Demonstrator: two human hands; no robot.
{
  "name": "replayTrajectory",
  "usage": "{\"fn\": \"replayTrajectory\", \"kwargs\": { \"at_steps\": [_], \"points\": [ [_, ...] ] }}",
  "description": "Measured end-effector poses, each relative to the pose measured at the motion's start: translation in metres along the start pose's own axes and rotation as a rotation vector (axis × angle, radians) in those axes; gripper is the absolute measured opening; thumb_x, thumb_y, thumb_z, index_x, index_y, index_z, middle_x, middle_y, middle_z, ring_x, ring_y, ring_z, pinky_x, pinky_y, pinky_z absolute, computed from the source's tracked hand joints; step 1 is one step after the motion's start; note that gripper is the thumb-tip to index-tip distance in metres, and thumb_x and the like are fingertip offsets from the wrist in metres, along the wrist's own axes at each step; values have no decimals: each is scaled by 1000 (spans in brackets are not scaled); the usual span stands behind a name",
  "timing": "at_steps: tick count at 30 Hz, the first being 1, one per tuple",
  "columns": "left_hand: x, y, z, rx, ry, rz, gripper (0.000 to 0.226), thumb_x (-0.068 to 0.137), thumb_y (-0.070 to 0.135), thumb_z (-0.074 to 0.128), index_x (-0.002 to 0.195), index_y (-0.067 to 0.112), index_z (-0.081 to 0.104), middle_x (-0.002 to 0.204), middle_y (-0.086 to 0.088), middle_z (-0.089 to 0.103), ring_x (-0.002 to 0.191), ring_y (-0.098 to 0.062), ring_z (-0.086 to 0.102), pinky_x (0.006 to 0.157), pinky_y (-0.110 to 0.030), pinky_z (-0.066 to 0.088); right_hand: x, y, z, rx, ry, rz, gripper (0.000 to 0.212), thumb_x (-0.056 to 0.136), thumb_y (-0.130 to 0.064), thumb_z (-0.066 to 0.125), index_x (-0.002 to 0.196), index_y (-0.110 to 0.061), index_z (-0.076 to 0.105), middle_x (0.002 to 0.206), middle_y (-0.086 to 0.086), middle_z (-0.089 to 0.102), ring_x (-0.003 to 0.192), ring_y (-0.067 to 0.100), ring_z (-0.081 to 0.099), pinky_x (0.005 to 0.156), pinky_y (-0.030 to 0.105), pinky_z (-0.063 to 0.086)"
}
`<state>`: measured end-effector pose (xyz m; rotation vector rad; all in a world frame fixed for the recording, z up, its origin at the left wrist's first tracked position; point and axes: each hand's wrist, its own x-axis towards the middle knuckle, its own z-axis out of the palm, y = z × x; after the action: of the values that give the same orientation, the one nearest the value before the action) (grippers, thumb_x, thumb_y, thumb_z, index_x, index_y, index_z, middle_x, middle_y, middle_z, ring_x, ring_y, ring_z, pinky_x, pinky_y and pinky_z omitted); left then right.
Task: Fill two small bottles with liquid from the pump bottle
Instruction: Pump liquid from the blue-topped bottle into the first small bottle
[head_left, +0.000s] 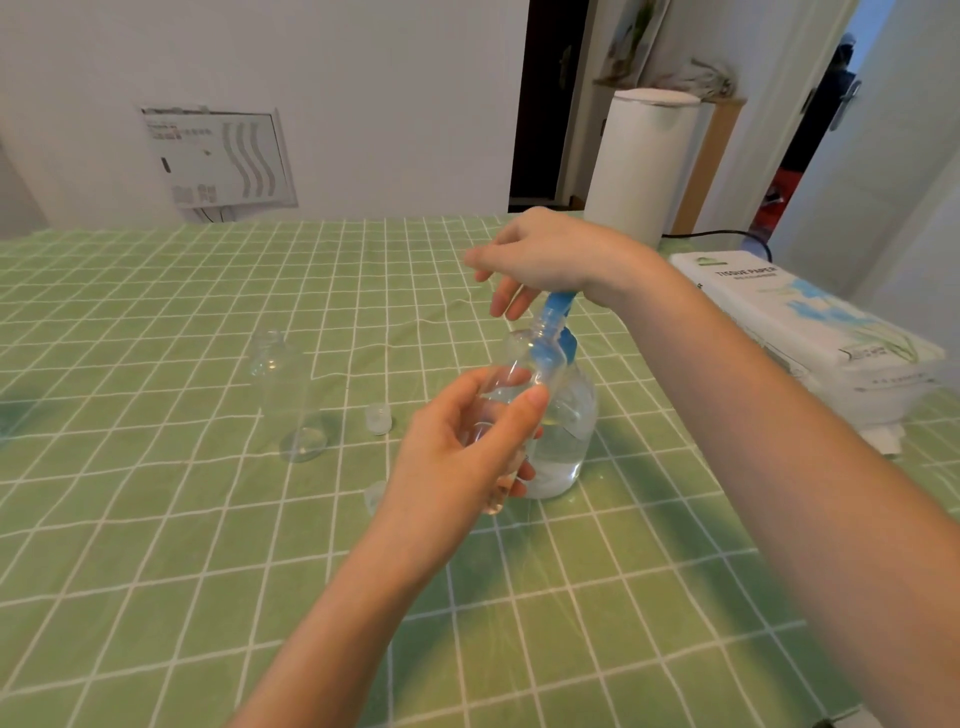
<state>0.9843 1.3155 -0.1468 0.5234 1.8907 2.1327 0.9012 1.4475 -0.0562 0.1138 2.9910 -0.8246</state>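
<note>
Left hand (457, 447) gripped a small clear bottle (514, 384), tilted, its mouth at the blue nozzle of the pump bottle (563, 436). Right hand (545, 254) pressed on the pump head (558, 304), fingers loosely spread. Second small bottle (283, 395) stood uncapped on the green checked worktop (156, 519), two caps (378, 418) nearby.

- A green checked tablecloth (208, 519) is spread over the table.
- A tissue paper pack (810, 332) is laid at the right edge.
- A white cylinder (639, 161) is stood behind it.
</note>
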Motion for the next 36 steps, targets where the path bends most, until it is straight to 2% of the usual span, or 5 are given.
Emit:
{"fn": "replayTrajectory", "kwargs": {
  "at_steps": [4, 10, 17, 28, 36],
  "points": [
    [0, 1, -1, -8, -1, -7, 39, 64, 45, 62, 98, 24, 65, 64, 6, 65, 53, -12, 56, 43, -16, 42, 3, -6, 2, 25, 6, 35, 45, 97, -47, 40, 108, -10, 64, 84, 5, 75, 90, 23, 72, 68, 27, 49],
    [4, 6, -6, 4, -42, -28, 39, 66, 42, 63, 98, 20, 65, 66, 4, 66, 50, -10, 57, 42, -16, 42, 7, -6, 8, -59, -46, 48, 46, 98, -44, 41, 108, -6, 65, 91, 9, 74, 95, 28, 70, 91, 37, 51],
    [8, 7, -13, 26, -88, -47, 46, 62, 50, 64, 99, 24, 66, 71, 3, 68, 51, -10, 59, 43, -18, 43, 6, -5, 9, -62, -32, 40, 43, 98, -39, 42, 110, -4, 64, 98, 11, 72, 97, 29, 69, 92, 39, 52],
    [6, -2, -9, -51, -85, -53, 45, 65, 42, 63, 103, 18, 65, 68, 1, 67, 49, -11, 57, 44, -18, 45, 7, -1, 14, -65, -82, 67, 41, 98, -37, 41, 109, -5, 65, 94, 10, 72, 100, 29, 68, 88, 36, 50],
    [2, -7, -9, -56, -84, -66, 40, 67, 42, 63, 101, 20, 65, 69, 0, 67, 50, -12, 57, 45, -19, 46, 8, 3, 21, -78, -61, 56, 45, 99, -39, 40, 114, -3, 61, 104, 13, 70, 98, 27, 67, 93, 37, 50]
  ]
}}
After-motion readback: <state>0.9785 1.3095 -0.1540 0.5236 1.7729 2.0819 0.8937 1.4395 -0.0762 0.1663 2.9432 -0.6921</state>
